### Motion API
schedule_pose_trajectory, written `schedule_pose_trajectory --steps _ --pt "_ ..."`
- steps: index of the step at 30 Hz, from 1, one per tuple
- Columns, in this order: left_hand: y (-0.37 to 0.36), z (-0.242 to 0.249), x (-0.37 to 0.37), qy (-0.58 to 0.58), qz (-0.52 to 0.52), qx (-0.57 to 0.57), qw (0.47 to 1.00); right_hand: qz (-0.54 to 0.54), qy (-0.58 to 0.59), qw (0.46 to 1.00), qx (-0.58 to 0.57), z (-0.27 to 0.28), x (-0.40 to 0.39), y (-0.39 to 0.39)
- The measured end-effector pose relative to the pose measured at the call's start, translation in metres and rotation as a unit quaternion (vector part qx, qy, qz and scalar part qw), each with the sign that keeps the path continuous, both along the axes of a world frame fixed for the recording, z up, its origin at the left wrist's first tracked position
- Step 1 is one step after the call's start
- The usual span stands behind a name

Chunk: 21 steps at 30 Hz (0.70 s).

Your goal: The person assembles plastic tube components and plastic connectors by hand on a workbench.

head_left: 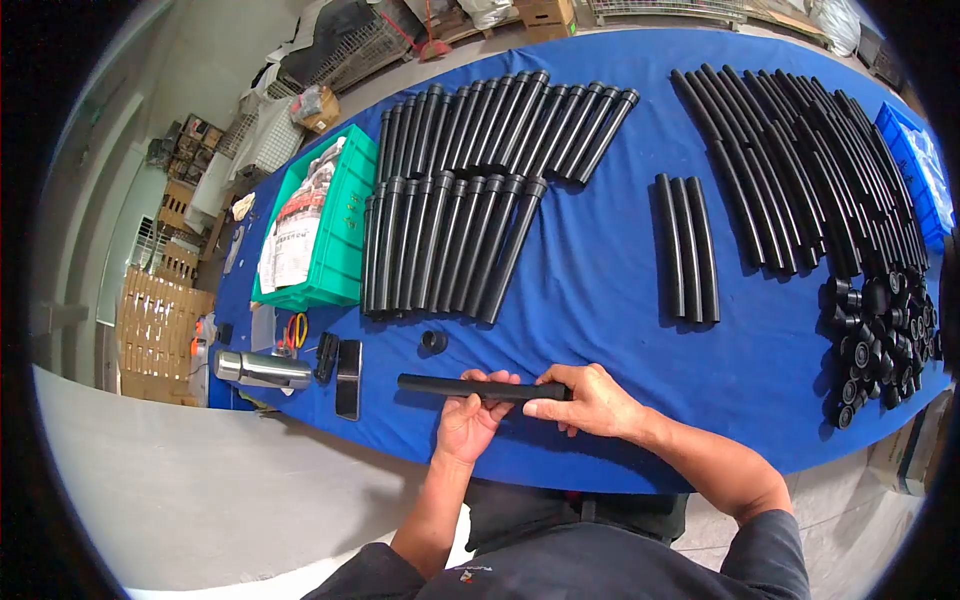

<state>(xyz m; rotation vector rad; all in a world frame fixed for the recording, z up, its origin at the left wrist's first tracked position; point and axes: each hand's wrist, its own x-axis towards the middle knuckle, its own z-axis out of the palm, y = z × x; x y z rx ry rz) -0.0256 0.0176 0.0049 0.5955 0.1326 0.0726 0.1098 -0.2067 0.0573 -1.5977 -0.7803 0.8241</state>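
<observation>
Both hands hold a black plastic tube (432, 385) level, close to the table's near edge. My left hand (468, 418) is palm up under its middle, with the fingers curled round it and the thumb in front. My right hand (598, 400) grips the right end from above; that end is mostly covered by the fingers, so whether a cap sits there cannot be seen. A single black cap (433, 342) lies on the cloth beyond the tube's left half. Three plain tubes (686, 250) lie side by side farther off, to the right.
Capped tubes (440, 245) lie in two rows beside a green crate (345, 230). Many plain tubes (780, 160) and a heap of caps (875, 345) fill the right side, near a blue bin (905, 165). A phone (348, 380), steel flask (262, 369) and scissors (296, 330) lie left.
</observation>
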Motion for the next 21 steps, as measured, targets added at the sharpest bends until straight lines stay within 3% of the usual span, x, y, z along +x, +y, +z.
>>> schedule_pose_trajectory --steps 2,3,6,9,15,18,21 --pt "-0.002 0.003 0.001 0.015 0.005 -0.009 1.0 0.003 0.053 0.999 0.002 -0.003 0.001 0.001" --pt "-0.003 0.004 0.002 0.023 0.007 -0.013 1.0 -0.042 -0.091 0.991 0.083 -0.011 -0.002 0.004" --pt "-0.002 0.003 0.003 0.013 0.016 0.0 1.0 -0.088 -0.312 0.938 0.12 -0.024 -0.005 0.006" --pt "0.002 -0.001 0.0 0.003 0.001 -0.036 0.999 0.003 -0.067 0.997 -0.03 0.011 0.0 -0.002" --pt "-0.001 0.001 0.002 0.016 0.013 -0.021 1.0 -0.083 -0.243 0.962 0.098 -0.012 -0.008 0.004" --pt "0.001 0.0 0.0 0.006 0.001 -0.006 1.0 -0.016 -0.027 0.999 -0.018 0.008 0.0 -0.003" --pt "-0.002 0.004 0.002 0.02 0.006 -0.01 1.0 -0.055 -0.111 0.989 0.078 -0.012 -0.002 0.002"
